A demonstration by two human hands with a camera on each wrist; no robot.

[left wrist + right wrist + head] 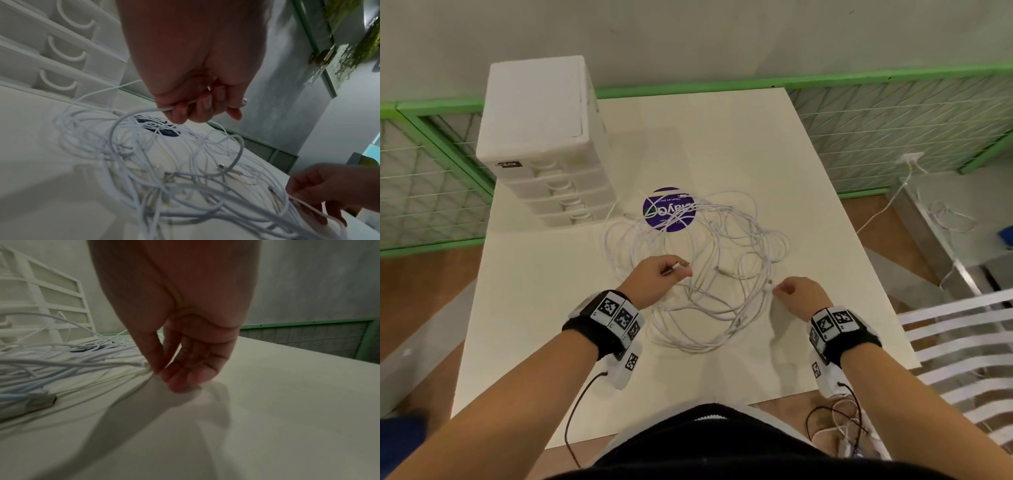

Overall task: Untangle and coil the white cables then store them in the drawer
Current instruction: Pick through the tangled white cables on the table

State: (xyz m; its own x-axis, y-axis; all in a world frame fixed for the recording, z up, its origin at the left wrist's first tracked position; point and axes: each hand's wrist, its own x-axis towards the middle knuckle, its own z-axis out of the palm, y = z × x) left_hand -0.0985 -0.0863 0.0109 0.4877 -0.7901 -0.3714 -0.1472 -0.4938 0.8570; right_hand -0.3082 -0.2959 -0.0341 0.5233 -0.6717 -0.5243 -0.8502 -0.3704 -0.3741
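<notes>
A tangle of white cables [702,260] sprawls over the middle of the white table [524,325], partly covering a purple round sticker [667,209]. My left hand [657,279] grips one cable near its plug end, which pokes out between the fingers [197,112]. On the tangle's right edge my right hand [796,293] pinches another cable's plug end [147,369] between thumb and fingers, low over the table. The white drawer unit [544,137] stands at the table's far left, all drawers closed.
A loose USB plug [41,400] lies on the table near my right hand. Green mesh fencing [893,130] runs behind the table. More white wire [893,195] trails off to the right past the table, beside a white slatted chair [959,346].
</notes>
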